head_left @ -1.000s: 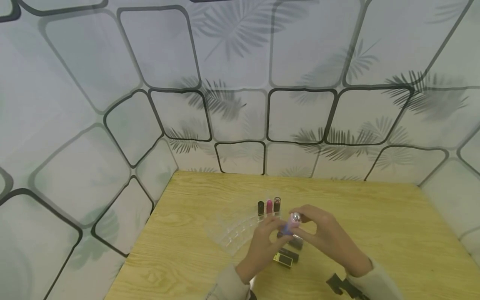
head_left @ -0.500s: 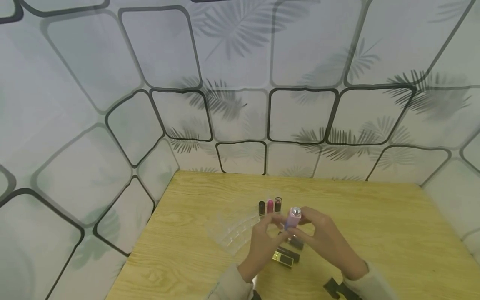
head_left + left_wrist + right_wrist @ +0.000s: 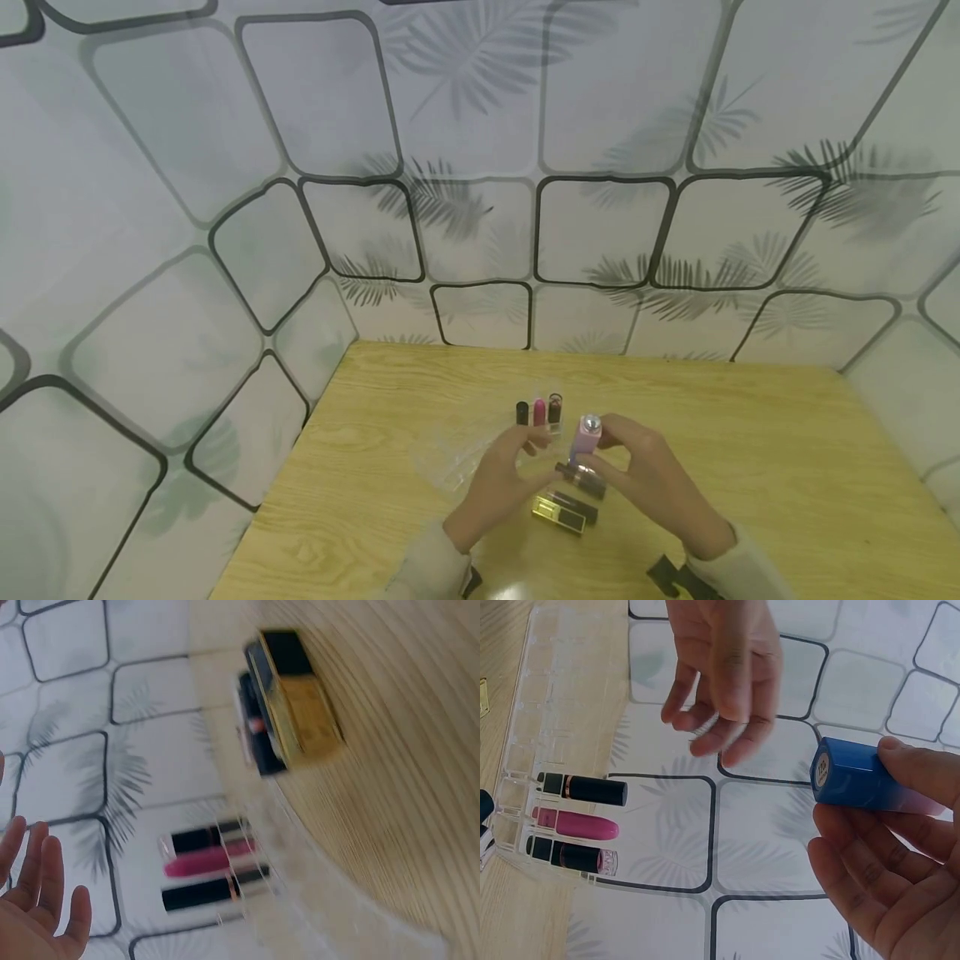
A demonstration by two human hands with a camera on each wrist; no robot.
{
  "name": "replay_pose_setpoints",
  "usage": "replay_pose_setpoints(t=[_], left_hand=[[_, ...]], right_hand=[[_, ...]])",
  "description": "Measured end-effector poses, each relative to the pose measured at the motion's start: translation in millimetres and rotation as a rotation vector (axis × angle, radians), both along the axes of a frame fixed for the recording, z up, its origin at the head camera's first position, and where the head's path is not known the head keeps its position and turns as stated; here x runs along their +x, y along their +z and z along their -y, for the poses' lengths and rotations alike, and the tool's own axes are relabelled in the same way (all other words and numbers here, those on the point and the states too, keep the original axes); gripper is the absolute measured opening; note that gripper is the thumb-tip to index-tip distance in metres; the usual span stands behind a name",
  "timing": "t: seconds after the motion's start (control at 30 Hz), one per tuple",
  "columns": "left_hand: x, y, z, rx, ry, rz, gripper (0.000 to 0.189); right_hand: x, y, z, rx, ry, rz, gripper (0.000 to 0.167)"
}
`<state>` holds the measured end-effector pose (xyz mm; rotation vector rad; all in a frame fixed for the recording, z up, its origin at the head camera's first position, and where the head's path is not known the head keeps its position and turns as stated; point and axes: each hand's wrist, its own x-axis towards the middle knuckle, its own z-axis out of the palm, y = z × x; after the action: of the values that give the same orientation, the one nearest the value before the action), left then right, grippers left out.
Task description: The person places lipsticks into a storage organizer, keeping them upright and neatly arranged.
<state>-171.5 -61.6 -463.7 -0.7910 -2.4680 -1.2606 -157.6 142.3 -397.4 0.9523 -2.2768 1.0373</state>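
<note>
Between thumb and fingers, my right hand (image 3: 652,479) pinches a lipstick tube (image 3: 587,437) that fades from blue to pink. Its silver end points up in the head view, and its blue labelled base (image 3: 847,776) shows in the right wrist view. My left hand (image 3: 495,475) is apart from the tube, fingers loosely extended and holding nothing. Behind the left hand, a clear tiered lipstick stand (image 3: 450,462) is partly hidden. Three upright pieces fill slots at its right end: a black tube (image 3: 522,413), a bright pink tube (image 3: 539,412) and a dark clear-topped tube (image 3: 555,408).
Below the hands, a gold and black lipstick (image 3: 558,514) lies on the wooden table (image 3: 787,467) beside a dark tube (image 3: 576,505). Another dark tube (image 3: 583,481) lies just behind them. A patterned wall covering (image 3: 480,233) rises behind and along the sides.
My left hand has let go of the lipstick tube and drawn away to the left. My right hand keeps the tube, now tipped more upright.
</note>
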Motion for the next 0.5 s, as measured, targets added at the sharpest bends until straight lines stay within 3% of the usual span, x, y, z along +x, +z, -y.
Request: replay_pose_setpoints(t=[0.5], left_hand=[[-42.4,-19.8,71.5,-0.306,0.396,-0.290,0.017]], right_hand=[[-1.3,-5.9,3,-0.005,-0.002,0.005,0.029]])
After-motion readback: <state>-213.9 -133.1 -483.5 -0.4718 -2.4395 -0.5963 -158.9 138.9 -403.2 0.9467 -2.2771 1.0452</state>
